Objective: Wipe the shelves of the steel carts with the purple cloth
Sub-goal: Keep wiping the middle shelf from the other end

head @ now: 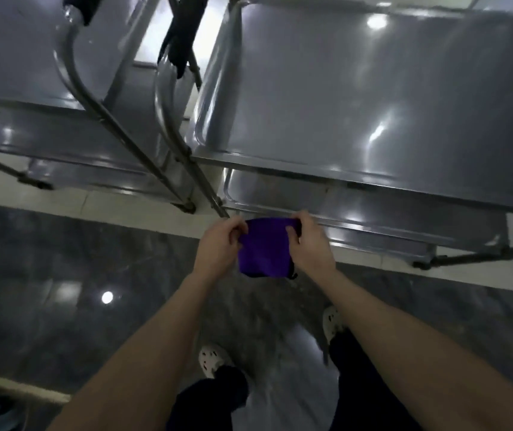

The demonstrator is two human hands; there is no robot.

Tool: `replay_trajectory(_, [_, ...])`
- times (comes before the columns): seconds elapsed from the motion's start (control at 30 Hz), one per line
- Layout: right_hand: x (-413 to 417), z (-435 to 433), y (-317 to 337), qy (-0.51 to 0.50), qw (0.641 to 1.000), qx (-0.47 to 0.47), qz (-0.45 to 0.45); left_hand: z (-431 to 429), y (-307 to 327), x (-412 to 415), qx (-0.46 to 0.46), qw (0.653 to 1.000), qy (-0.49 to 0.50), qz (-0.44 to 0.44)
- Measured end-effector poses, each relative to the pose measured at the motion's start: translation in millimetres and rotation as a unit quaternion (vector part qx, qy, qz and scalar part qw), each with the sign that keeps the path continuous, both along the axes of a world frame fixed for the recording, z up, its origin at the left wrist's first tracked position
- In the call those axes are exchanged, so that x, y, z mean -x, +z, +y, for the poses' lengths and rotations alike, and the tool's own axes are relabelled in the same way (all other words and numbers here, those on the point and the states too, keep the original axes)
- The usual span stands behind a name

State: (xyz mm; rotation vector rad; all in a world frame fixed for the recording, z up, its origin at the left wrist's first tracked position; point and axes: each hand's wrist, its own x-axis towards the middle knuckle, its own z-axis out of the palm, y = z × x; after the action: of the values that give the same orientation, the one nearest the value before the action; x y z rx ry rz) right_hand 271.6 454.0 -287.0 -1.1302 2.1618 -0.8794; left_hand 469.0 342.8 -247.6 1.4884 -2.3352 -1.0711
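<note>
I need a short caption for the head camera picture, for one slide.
Both hands, left hand and right hand, hold a folded purple cloth before two steel carts.

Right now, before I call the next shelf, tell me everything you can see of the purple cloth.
The purple cloth is deep violet, soft-looking fabric, folded to a small pad, with a dark bit at its lower right corner. It hangs in the air between the left grip and right grip, each pinching an upper corner. It is just in front of the right cart's lower shelf; contact with the rim cannot be told.
</note>
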Motion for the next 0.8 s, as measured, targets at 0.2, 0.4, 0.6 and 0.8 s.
replay_trajectory(0.2, [-18.3, -24.1, -48.2, -0.106, 0.994, 0.032, -0.021, -35.1, -60.1, -2.7, 0.077, 0.994, -0.063, 0.036])
replay_trajectory(0.4, [3.0, -66.8, -99.1, -0.158, 0.983, 0.095, 0.004, -81.5, -115.8, 35.1, 0.089, 0.99, -0.069, 0.083])
replay_trajectory(0.6, [34.4, -139.7, -132.4, -0.153, 0.984, 0.067, 0.06, -140.5, -173.3, 75.8, 0.18, 0.976, -0.068, 0.103])
replay_trajectory(0.8, [-18.4, -153.6, -200.0, -0.032, 0.934, 0.059, 0.35, -139.4, -251.7, 25.2, 0.366, 0.886, -0.099, 0.266])
